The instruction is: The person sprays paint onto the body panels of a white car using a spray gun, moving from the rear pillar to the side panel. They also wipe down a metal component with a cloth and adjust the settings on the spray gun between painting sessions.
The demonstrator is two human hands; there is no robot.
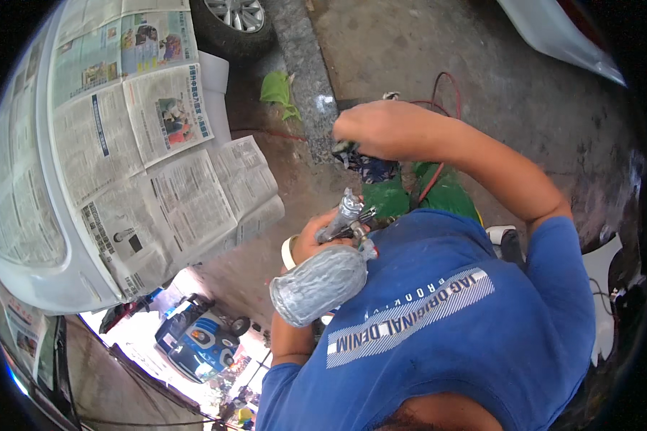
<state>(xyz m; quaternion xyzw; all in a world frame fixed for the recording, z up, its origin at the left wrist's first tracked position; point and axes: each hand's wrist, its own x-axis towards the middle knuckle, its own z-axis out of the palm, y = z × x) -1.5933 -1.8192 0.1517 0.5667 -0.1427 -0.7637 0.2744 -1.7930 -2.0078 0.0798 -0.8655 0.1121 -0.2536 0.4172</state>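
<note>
My left hand is closed round a metal spray gun with a paint-smeared, pale grey cup, held close against my blue shirt. My right hand is raised further forward, fingers curled; what they hold, if anything, I cannot make out. Just below that hand lies dark patterned cloth, with green cloth beneath it. A red hose runs up beside them.
At left a silver car body panel is covered with newspapers, a wheel behind it. A green scrap lies on the floor. Another car panel is top right, a white sheet at right, a blue vehicle lower left.
</note>
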